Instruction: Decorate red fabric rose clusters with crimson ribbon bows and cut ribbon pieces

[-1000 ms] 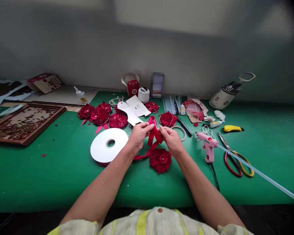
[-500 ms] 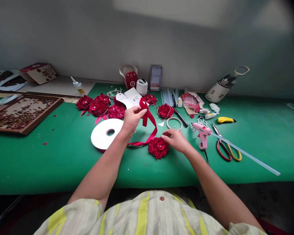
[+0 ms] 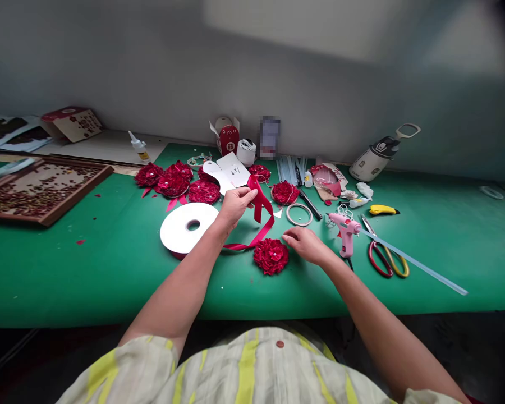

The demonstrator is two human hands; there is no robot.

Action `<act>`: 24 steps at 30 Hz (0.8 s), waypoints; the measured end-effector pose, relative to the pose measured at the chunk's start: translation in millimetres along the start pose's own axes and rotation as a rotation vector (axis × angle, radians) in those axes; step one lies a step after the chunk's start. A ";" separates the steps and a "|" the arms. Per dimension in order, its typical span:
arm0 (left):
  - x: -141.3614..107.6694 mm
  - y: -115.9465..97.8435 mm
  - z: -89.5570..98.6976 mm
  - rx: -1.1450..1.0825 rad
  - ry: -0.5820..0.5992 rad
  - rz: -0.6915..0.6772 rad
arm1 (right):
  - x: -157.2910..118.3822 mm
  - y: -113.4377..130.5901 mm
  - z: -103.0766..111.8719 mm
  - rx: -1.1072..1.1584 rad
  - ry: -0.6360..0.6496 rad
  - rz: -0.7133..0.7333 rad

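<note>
My left hand [image 3: 237,205] pinches a looped red ribbon [image 3: 267,224] between thumb and fingers, raised above the table. The ribbon trails down and curves back behind my left forearm toward the white ribbon spool [image 3: 175,230], which lies flat. Just right of a red ruffled fabric flower [image 3: 271,257] with a pearly bead at its centre is my right hand [image 3: 303,243]. Its thumb and fingers are drawn together beside the flower, apart from it; whether anything small is between the fingertips, I cannot make out.
Several red flowers [image 3: 172,180] lie behind the spool. A pink glue gun [image 3: 345,230] with a long glue stick, scissors [image 3: 388,259] and a yellow cutter [image 3: 382,210] sit to the right. A metallic-looking ring [image 3: 298,223], a marker [image 3: 310,204], a bottle [image 3: 374,157] and a wooden tray [image 3: 46,217] are around.
My right hand has drawn slightly right, off the flower's edge. The left hand still holds the ribbon loop in much the same place. The whole view has shifted a little.
</note>
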State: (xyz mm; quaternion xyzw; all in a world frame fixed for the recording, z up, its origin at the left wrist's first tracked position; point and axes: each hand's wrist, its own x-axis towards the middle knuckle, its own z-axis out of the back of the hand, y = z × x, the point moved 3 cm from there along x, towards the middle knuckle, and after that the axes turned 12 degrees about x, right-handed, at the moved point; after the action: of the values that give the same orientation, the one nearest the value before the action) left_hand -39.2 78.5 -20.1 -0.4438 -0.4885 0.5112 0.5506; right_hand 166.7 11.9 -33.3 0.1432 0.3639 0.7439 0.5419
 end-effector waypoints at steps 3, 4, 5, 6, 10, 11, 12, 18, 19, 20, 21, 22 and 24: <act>-0.7 -0.7 0.5 0.000 0.005 -0.006 | -1.6 -2.6 2.1 -0.014 0.004 -0.013; -1.2 -1.6 0.8 -0.009 0.003 -0.010 | -1.5 -3.2 0.6 -0.018 0.010 -0.011; -1.8 -2.8 1.1 -0.021 0.000 -0.017 | -0.9 -3.6 -1.7 -0.021 0.013 -0.007; -2.4 -4.4 1.5 -0.036 -0.003 -0.027 | -0.1 -3.6 -4.5 -0.024 0.014 -0.001; -4.6 -10.1 2.9 -0.097 0.014 -0.053 | 0.4 4.2 -9.6 -0.045 -0.002 0.065; -4.7 -10.6 3.3 -0.107 0.023 -0.049 | -1.6 9.4 -7.8 -0.049 -0.007 0.095; -4.7 -10.9 3.7 -0.113 0.030 -0.043 | -4.8 15.9 -4.7 -0.053 -0.009 0.127; -4.7 -13.4 7.3 -0.064 0.030 -0.037 | -28.6 74.1 28.1 -0.073 0.001 0.466; -5.5 -15.0 7.6 -0.052 0.036 -0.041 | -28.5 82.0 33.7 -0.070 0.000 0.506; -6.5 -16.9 8.0 -0.042 0.045 -0.045 | -26.3 88.3 39.0 -0.064 -0.005 0.531; -7.6 -19.0 8.3 -0.036 0.054 -0.050 | -22.3 93.2 43.9 -0.056 -0.012 0.551; -9.0 -21.1 8.7 -0.033 0.066 -0.054 | -16.7 96.7 48.6 -0.051 -0.022 0.567; -11.7 -24.5 9.2 -0.033 0.107 -0.043 | -2.7 100.3 57.1 -0.049 -0.056 0.592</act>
State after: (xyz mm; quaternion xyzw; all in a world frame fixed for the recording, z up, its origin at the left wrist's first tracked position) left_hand -45.2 64.7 4.4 -0.4690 -0.4761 0.4664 0.5795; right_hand 132.0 16.7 76.7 0.2504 0.2733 0.8739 0.3144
